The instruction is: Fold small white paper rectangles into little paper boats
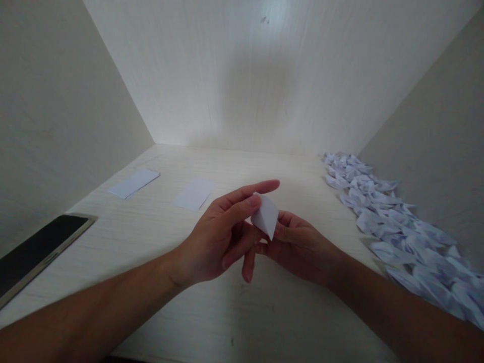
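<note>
A small piece of folded white paper [265, 216] is held up above the table in the middle of the head view, its lower end coming to a point. My left hand [223, 227] pinches its upper left edge under the thumb, with the index finger stretched out past it. From the right, my right hand [298, 244] grips the lower right side near the tip, thumb in front. The fingers behind the paper are partly hidden.
Several folded white paper pieces [385, 206] lie in a long heap along the right wall. A stack of white paper slips [134, 183] and another white slip [194, 193] rest at the left. A dark-screened phone [41, 247] lies at the left edge. Panels [242, 101] enclose the table [264, 312].
</note>
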Motion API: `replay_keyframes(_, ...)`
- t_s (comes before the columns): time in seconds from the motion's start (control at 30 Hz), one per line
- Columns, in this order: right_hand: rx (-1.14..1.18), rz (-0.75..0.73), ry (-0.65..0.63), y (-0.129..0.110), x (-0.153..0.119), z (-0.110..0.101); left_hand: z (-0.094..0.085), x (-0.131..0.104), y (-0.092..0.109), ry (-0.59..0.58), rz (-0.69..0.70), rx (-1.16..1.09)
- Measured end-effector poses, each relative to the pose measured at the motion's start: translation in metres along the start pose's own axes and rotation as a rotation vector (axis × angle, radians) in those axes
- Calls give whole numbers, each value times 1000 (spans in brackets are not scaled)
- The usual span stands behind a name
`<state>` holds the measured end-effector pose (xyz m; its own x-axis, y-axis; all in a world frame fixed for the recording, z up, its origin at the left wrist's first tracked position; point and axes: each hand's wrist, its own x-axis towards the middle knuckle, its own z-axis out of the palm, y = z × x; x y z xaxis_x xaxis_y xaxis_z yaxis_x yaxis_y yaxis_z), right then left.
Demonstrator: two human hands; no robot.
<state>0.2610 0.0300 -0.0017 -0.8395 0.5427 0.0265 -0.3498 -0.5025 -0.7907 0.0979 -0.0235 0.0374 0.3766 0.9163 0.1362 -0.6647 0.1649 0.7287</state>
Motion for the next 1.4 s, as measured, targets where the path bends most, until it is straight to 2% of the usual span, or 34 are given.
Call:
replay_keyframes(0.17, -15, 16, -9, -1, -1, 1, -4, 1, -2, -101, -12, -6)
replay_keyframes(0.4, -21, 30, -10, 0, -2, -1, -2, -1, 0, -108, -82, 5)
replay_keyframes(0.53, -9, 15, 17, -1, -2, -1, -5, 1, 1, -112, -59, -40)
replay_keyframes(0.6, 5, 8, 51, -3, -2, -1, -7, 2, 2, -88, -44, -57)
replay_keyframes(0.77, 76, -28, 145, -8, -2, 0, -7, 6, 4, 82, -31, -64)
replay_keyframes(0.97, 34, 6, 11, -4, 0, 0, 2, 4, -5, -19, -2, -24)
replay_keyframes(1.13, -6, 23, -4, -4, 0, -1, 4, 2, -8, -52, -34, -61)
replay_keyframes(1.3, -35, 13, 32, -4, 0, 0, 3, 2, -4, -23, -37, -75)
replay_keyframes(1.4, -15, -15, 118, -6, 1, 0, -1, 4, 0, 73, -56, -95)
